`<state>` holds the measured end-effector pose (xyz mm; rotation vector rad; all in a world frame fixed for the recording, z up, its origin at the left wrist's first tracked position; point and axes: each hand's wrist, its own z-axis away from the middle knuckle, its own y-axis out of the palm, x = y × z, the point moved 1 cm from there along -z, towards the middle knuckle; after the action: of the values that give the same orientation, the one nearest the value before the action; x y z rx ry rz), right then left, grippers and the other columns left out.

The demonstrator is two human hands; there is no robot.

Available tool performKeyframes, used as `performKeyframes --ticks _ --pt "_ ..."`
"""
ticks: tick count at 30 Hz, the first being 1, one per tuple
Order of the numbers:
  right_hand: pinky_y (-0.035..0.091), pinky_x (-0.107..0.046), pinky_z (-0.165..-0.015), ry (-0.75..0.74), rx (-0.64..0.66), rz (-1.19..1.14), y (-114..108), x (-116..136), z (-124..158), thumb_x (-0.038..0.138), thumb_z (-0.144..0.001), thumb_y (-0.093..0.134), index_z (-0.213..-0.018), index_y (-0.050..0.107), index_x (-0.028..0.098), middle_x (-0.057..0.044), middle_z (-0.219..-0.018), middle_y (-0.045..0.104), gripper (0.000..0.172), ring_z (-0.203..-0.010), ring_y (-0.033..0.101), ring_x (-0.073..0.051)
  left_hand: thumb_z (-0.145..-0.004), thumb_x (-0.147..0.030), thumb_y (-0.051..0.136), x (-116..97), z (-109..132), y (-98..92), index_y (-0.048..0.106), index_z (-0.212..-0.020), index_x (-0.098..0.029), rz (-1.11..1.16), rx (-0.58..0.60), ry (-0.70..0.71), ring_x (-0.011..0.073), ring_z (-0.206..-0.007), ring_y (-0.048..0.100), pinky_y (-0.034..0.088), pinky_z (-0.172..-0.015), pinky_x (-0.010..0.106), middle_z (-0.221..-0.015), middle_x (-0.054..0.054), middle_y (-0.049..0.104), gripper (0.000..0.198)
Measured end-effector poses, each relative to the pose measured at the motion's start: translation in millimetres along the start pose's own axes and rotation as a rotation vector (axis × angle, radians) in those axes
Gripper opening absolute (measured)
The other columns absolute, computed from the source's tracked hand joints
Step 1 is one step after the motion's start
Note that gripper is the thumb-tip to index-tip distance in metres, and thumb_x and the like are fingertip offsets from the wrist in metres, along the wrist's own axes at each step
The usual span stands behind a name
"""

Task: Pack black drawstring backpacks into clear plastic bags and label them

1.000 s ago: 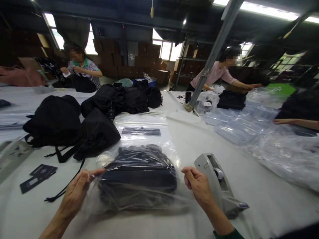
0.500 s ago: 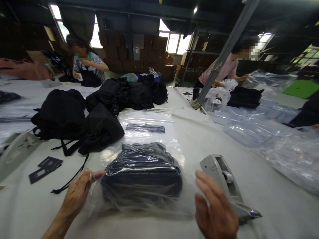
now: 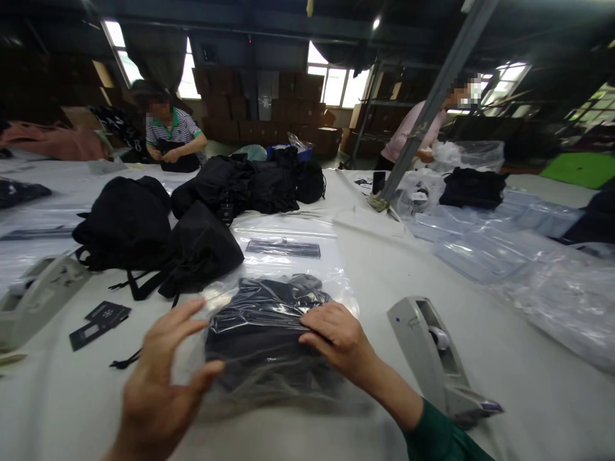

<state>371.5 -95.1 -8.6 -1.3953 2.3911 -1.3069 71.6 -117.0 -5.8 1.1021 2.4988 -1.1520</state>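
Note:
A folded black fabric bag lies inside a clear plastic bag (image 3: 269, 349) right in front of me. On its top right part, the bent fingers of my right hand (image 3: 339, 336) press together on the plastic. Thumb and fingers spread, my left hand (image 3: 166, 378) is at the left side of the packed bag, with nothing held in it. Whether its thumb tip touches the film I cannot tell. Beyond the packed bag, a flat clear plastic bag with a printed black text block (image 3: 283, 248) lies on the white table (image 3: 379, 256).
A grey tape dispenser (image 3: 435, 355) stands to the right, another tape dispenser (image 3: 45, 294) at left. Black drawstring bags (image 3: 127, 224) and black tags (image 3: 98, 323) lie left. Clear plastic bags (image 3: 519, 256) cover the right side. Two people work across the table, near a metal post (image 3: 427, 115).
My right hand has moved left from beside the tape dispenser onto the packed bag. My left hand has let go of the plastic edge and opened.

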Motion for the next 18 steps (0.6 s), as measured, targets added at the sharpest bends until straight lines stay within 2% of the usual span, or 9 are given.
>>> performKeyframes --ticks 1,2,4,6,7,10,13,15,18 --pt "0.050 -0.038 -0.081 0.011 -0.005 -0.015 -0.4 0.1 0.9 0.033 -0.092 0.065 -0.102 0.069 0.020 -0.006 -0.089 0.076 0.017 -0.085 0.070 -0.022 -0.085 -0.048 0.062 -17.6 -5.6 13.6 0.046 -0.131 -0.027 0.009 0.051 0.135 0.0336 -0.129 0.048 0.037 -0.109 0.051 -0.140 0.010 0.051 0.053" --pt "0.050 -0.038 -0.081 0.029 -0.006 -0.032 -1.0 -0.4 1.8 0.035 -0.091 0.066 -0.103 0.069 0.021 -0.006 -0.089 0.076 0.019 -0.085 0.070 -0.022 -0.085 -0.049 0.064 -31.7 -10.8 29.4 0.046 -0.132 -0.025 0.000 0.098 0.199 0.0342 -0.125 0.052 0.038 -0.107 0.052 -0.135 0.012 0.056 0.056" --pt "0.051 -0.039 -0.082 0.098 -0.020 -0.074 -2.9 -3.4 3.7 0.038 -0.088 0.068 -0.105 0.070 0.022 -0.007 -0.092 0.076 0.024 -0.087 0.070 -0.023 -0.089 -0.041 0.061 -48.6 -18.0 60.6 0.055 -0.123 -0.022 -0.043 0.160 0.250 0.0307 -0.102 0.065 0.047 -0.090 0.047 -0.112 0.013 0.069 0.039" --pt "0.053 -0.038 -0.084 0.210 -0.056 -0.152 -4.9 -8.1 5.1 0.039 -0.087 0.069 -0.104 0.072 0.022 -0.008 -0.096 0.075 0.024 -0.089 0.069 -0.023 -0.094 -0.031 0.056 -51.7 -19.5 82.2 0.063 -0.105 -0.022 -0.090 0.171 0.250 0.0249 -0.080 0.068 0.046 -0.075 0.040 -0.092 0.008 0.073 0.016" --pt "0.053 -0.037 -0.083 0.273 -0.074 -0.207 -5.7 -10.3 5.5 0.039 -0.087 0.068 -0.100 0.073 0.022 -0.007 -0.096 0.075 0.022 -0.089 0.069 -0.023 -0.095 -0.027 0.054 -50.2 -18.5 87.9 0.065 -0.098 -0.022 -0.104 0.166 0.253 0.0230 -0.075 0.067 0.044 -0.071 0.039 -0.086 0.007 0.073 0.012" --pt "0.054 -0.033 -0.078 0.471 -0.125 -0.335 -10.1 -13.5 7.3 0.040 -0.090 0.062 -0.085 0.074 0.021 -0.005 -0.087 0.074 0.023 -0.083 0.069 -0.022 -0.094 -0.023 0.055 -42.6 -13.2 90.0 0.066 -0.091 -0.022 -0.130 0.152 0.262 0.0210 -0.072 0.066 0.042 -0.070 0.037 -0.083 0.004 0.073 0.011" --pt "0.054 -0.034 -0.076 0.642 -0.220 -0.297 -30.6 -11.5 21.2 0.043 -0.090 0.060 -0.079 0.074 0.021 -0.005 -0.083 0.074 0.028 -0.080 0.068 -0.024 -0.094 -0.024 0.056 -38.7 -9.8 85.2 0.067 -0.091 -0.021 -0.155 0.134 0.259 0.0207 -0.071 0.066 0.042 -0.071 0.038 -0.083 0.003 0.074 0.012" --pt "0.053 -0.036 -0.080 0.725 -0.312 -0.219 -58.5 -11.1 45.2 0.045 -0.089 0.062 -0.082 0.075 0.021 -0.006 -0.088 0.074 0.028 -0.084 0.067 -0.025 -0.093 -0.026 0.056 -37.3 -7.6 84.0 0.068 -0.091 -0.022 -0.153 0.146 0.272 0.0211 -0.072 0.068 0.044 -0.070 0.038 -0.084 0.002 0.074 0.013" --pt "0.049 -0.040 -0.093 0.896 -0.490 -0.080 -112.8 -15.5 103.2 0.052 -0.085 0.064 -0.092 0.074 0.021 -0.007 -0.100 0.074 0.034 -0.097 0.066 -0.028 -0.089 -0.029 0.061 -30.6 0.1 85.0 0.070 -0.091 -0.023 -0.120 0.115 0.287 0.0222 -0.072 0.068 0.045 -0.070 0.037 -0.085 0.001 0.075 0.010"
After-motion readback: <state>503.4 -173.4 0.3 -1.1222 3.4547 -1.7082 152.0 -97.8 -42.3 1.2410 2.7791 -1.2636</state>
